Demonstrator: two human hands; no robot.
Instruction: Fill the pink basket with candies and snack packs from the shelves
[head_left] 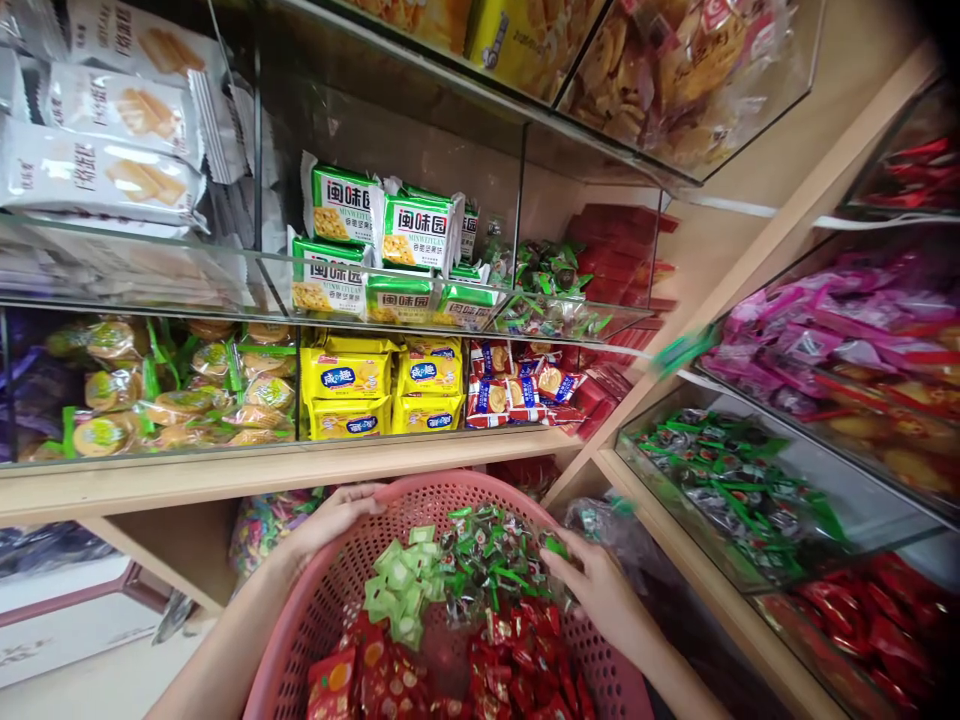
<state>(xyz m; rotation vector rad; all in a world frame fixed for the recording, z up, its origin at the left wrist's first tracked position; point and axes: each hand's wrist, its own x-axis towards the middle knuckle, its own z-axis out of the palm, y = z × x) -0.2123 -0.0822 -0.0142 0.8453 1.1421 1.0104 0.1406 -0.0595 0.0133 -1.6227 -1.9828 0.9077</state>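
A pink perforated plastic basket [281,640] is in front of me at the bottom of the head view. My left hand [334,525] grips its far left rim, with the fingers laid over the edge. Inside lie pale green packets [405,580], green-and-clear wrapped candies [491,555] and red wrapped sweets [517,660], plus larger red packets [375,680] at the near left. Over the basket's right side, my right hand [592,580] is closed, with a green-wrapped candy [555,546] between thumb and fingers. Part of that candy is hidden by the fingers.
Glass-fronted shelves ahead hold green-and-white snack packs [416,230], yellow packs [345,385] and round biscuits [259,390]. On the right, slanted bins contain green candies [735,490], pink packets [817,330] and red sweets [885,620]. A wooden shelf edge [187,485] runs just beyond the basket.
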